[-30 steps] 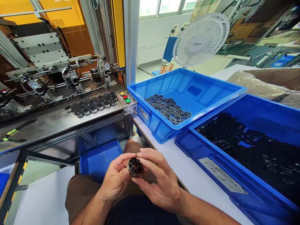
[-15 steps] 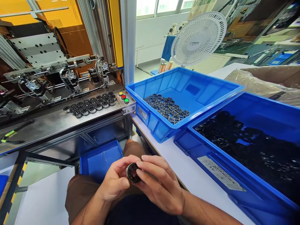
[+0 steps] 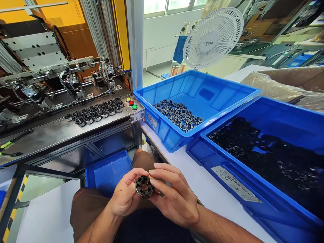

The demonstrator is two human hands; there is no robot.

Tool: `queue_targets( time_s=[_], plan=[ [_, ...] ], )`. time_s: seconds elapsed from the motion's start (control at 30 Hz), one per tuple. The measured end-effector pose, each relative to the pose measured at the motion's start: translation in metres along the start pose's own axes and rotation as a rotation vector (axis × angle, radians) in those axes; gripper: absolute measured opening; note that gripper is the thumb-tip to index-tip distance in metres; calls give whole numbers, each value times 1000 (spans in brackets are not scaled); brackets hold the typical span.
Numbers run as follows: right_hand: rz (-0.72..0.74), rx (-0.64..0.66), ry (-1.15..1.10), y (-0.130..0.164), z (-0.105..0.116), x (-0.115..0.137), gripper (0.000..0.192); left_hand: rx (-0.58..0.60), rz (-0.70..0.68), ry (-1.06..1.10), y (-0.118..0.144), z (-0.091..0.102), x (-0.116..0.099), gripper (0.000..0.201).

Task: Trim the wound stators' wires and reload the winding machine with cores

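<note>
2 blue bins (image 3: 177, 141) hold dark ring parts (image 3: 178, 114); left hand (image 3: 125, 197) and right hand (image 3: 174, 200) pinch 1 slotted ring (image 3: 144, 186).

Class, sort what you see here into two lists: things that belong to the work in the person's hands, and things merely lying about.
Belonging to the work:
- left hand and right hand, together holding the ring part
- matching parts in the far bin
- parts row on the machine bench
- near bin of dark parts

Lying about:
- fan
- pliers
- buttons
- bagged box
</note>
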State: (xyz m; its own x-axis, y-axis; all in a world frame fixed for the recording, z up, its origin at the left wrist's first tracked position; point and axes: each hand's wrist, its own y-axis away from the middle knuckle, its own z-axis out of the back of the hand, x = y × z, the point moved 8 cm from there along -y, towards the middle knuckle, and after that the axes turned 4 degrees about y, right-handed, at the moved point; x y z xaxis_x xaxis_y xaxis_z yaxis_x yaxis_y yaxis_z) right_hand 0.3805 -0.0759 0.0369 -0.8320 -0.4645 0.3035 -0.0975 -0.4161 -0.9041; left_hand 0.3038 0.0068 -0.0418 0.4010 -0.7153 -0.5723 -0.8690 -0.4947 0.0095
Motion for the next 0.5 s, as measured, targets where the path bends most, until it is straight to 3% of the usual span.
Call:
queue_targets(
  time_s=[0.5],
  plan=[
    [-31,-4,6,5,1,-2,29,50,25,24,1,0,9,36]
  ],
)
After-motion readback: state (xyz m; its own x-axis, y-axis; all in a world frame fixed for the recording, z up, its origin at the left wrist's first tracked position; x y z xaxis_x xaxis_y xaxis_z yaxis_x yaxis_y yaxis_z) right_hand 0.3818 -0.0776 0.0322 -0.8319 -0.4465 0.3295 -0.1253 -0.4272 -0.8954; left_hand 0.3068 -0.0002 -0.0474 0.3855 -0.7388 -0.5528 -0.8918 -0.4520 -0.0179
